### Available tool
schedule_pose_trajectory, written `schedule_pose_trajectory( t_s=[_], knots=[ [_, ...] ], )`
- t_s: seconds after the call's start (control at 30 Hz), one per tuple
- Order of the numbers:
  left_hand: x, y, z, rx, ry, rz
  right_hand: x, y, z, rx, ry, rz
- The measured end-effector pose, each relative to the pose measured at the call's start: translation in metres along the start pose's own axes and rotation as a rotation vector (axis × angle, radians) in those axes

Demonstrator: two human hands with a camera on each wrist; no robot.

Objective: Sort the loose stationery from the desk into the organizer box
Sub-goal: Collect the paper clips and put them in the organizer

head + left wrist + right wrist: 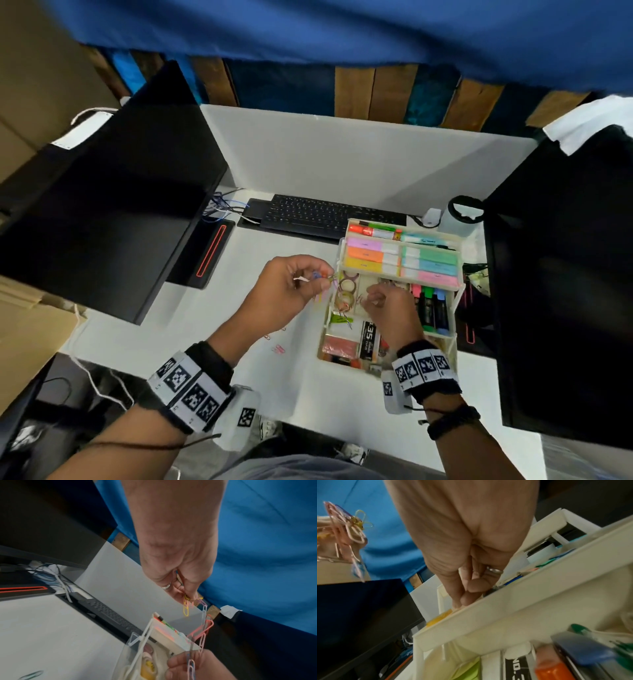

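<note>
My left hand (323, 277) (187, 596) hovers just left of the organizer box (325, 329) and pinches a tangled bunch of coloured paper clips (320, 286) (203, 626) (346, 527), which dangles in a chain. My right hand (368, 301) (462, 601) reaches down into a small middle compartment of the box (505, 615), thumb and fingertips pressed together. What lies between them is hidden. Loose pink clips (279, 349) lie on the white desk (212, 335) under my left forearm. A greenish clip (32, 674) also lies on the desk.
The raised upper tray (400, 262) holds coloured sticky notes and pens; highlighters (431, 308) stand at the right. A black keyboard (325, 216) lies behind the box. Black monitors flank the desk, left (102, 205) and right (565, 274). Cables (222, 205) trail at the back left.
</note>
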State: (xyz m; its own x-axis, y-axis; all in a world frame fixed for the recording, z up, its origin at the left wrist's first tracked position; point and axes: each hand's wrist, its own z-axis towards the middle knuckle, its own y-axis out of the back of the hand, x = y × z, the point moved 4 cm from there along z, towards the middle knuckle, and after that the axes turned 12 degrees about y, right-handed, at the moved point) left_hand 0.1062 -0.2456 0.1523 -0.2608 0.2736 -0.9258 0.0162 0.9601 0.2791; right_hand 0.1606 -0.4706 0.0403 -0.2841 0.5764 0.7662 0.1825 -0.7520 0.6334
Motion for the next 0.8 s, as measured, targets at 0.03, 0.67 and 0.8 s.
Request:
schedule_pose_trajectory(
  t_s=[0.03, 0.67, 0.8],
  knots=[
    [-0.005, -0.004, 0.002, 0.001, -0.005, 0.007, -0.002, 0.003, -0.002, -0.016, -0.008, 0.021],
    [-0.038, -0.067, 0.053, -0.026, -0.034, 0.233, -0.031, 0.053, -0.061, -0.096, 0.010, 0.203],
    [-0.034, -0.071, 0.055, -0.030, -0.012, 0.272, -0.035, 0.053, -0.064, -0.105, 0.010, 0.206]
  ],
)
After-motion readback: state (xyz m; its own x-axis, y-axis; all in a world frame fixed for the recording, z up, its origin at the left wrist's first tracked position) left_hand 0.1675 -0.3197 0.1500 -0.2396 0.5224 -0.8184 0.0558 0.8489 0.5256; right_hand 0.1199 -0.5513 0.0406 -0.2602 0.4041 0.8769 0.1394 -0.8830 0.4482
